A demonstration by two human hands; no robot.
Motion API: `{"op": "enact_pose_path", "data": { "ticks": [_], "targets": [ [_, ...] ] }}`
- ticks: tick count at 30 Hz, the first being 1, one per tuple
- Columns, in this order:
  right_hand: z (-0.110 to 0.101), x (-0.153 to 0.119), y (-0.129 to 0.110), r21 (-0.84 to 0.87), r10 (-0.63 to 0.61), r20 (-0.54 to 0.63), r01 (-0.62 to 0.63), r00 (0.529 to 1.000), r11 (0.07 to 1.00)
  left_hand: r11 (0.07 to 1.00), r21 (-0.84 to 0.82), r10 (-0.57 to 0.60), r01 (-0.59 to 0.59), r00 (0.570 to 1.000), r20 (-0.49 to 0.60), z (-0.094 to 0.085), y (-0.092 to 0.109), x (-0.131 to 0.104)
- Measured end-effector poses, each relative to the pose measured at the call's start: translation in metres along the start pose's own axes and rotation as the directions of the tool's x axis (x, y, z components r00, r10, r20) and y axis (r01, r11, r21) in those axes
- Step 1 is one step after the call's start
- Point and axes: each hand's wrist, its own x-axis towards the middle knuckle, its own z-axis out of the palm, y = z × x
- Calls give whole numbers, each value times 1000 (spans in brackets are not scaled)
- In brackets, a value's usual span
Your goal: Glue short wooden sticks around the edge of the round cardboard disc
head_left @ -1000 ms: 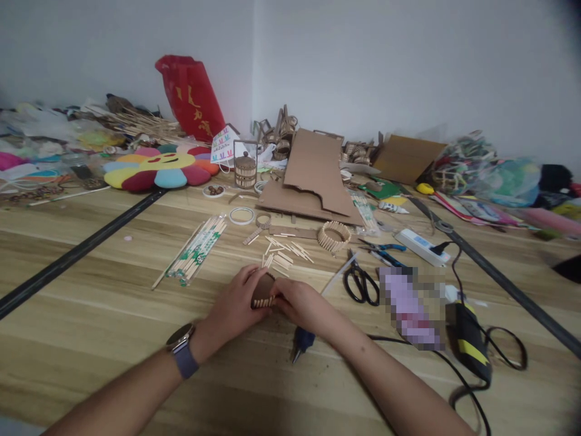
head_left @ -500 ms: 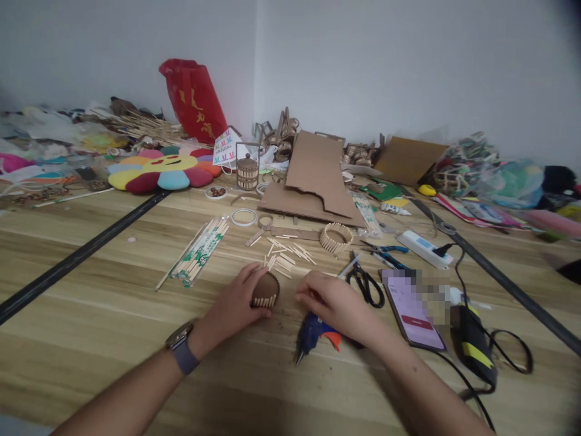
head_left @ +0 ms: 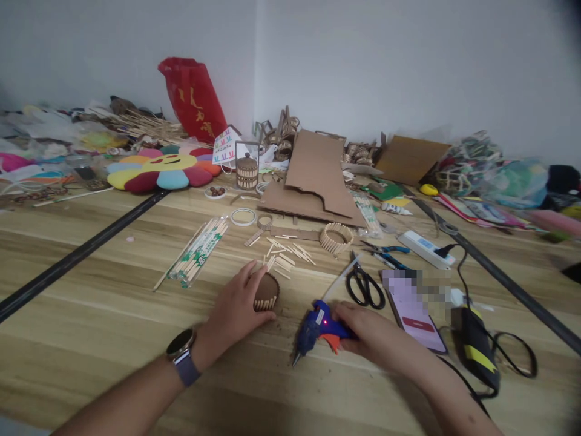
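Note:
My left hand [head_left: 239, 298] is curled around a small round brown cardboard piece [head_left: 267, 290] with short wooden sticks along its rim, covering its left side. My right hand [head_left: 358, 327] grips the handle of a blue glue gun [head_left: 313, 324] with an orange trigger. The gun's nozzle points toward me, low over the table, and a red light glows on its body. A pale glue stick [head_left: 341, 276] sticks out of its back. Just beyond my left hand lie loose cut sticks [head_left: 284, 261].
Black-handled scissors [head_left: 364, 284], pliers [head_left: 390, 255] and a phone [head_left: 415, 321] lie to the right, near a power strip [head_left: 425, 249]. A stick ring [head_left: 336, 238], cardboard sheets [head_left: 315, 175] and a small lidded bucket [head_left: 247, 172] stand farther back. Packaged sticks [head_left: 200, 251] lie left.
My right hand has moved down and right from above the glue gun and taken hold of its handle. My left hand stays at the round cardboard piece.

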Motion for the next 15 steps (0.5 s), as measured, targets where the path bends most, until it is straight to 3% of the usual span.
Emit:
{"op": "enact_pose_path", "data": {
  "ticks": [6, 10, 15],
  "targets": [
    [1, 3, -2, 87, 12, 15, -13, 1000, 996, 1000, 15, 3, -3, 1000, 1, 1, 0, 2],
    [3, 2, -2, 162, 45, -61, -35, 997, 986, 1000, -11, 22, -22, 1000, 1, 2, -2, 2],
    [7, -2, 0, 237, -40, -111, 65, 993, 969, 997, -72, 36, -38, 999, -30, 6, -7, 1]
  ]
}}
